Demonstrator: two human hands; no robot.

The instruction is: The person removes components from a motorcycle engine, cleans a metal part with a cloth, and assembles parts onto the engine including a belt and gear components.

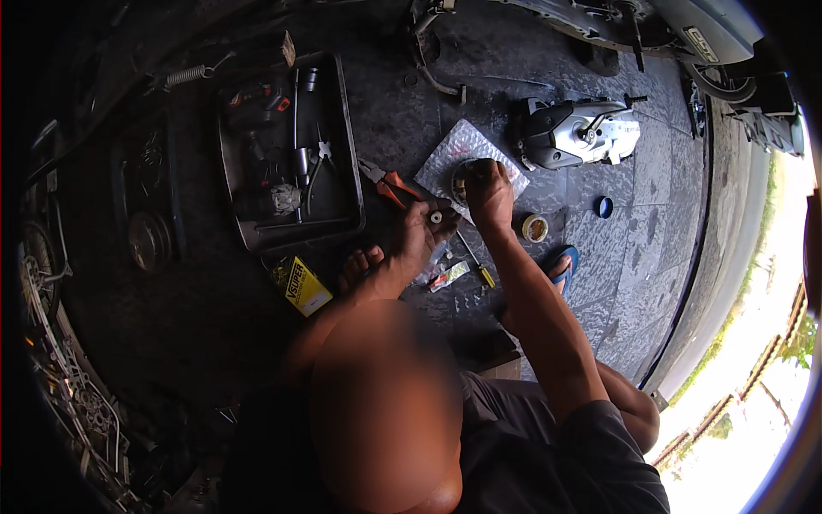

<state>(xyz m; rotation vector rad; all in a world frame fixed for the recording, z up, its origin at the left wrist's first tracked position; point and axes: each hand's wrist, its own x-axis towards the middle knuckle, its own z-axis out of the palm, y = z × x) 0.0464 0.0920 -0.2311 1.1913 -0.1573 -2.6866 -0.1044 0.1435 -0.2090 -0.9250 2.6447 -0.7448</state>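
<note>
On a sheet of bubble wrap rests a round metal part, partly covered by my right hand. That hand's fingers are bunched together and point down at the part; what they pinch, if anything, is hidden. Close by on the left, my left hand is turned partly up, its fingertips dark. Its fingers hold a small pale ring-shaped piece with a hole in the middle. Pliers with orange handles lie just beyond the left hand. A screwdriver with a yellow handle lies on the floor between my forearms.
An open tin of yellowish paste stands right of my right forearm, with a blue lid farther right. Beyond lies a silver engine cover. A black tool tray and a yellow box are at left. Motorbike parts overhang the far right.
</note>
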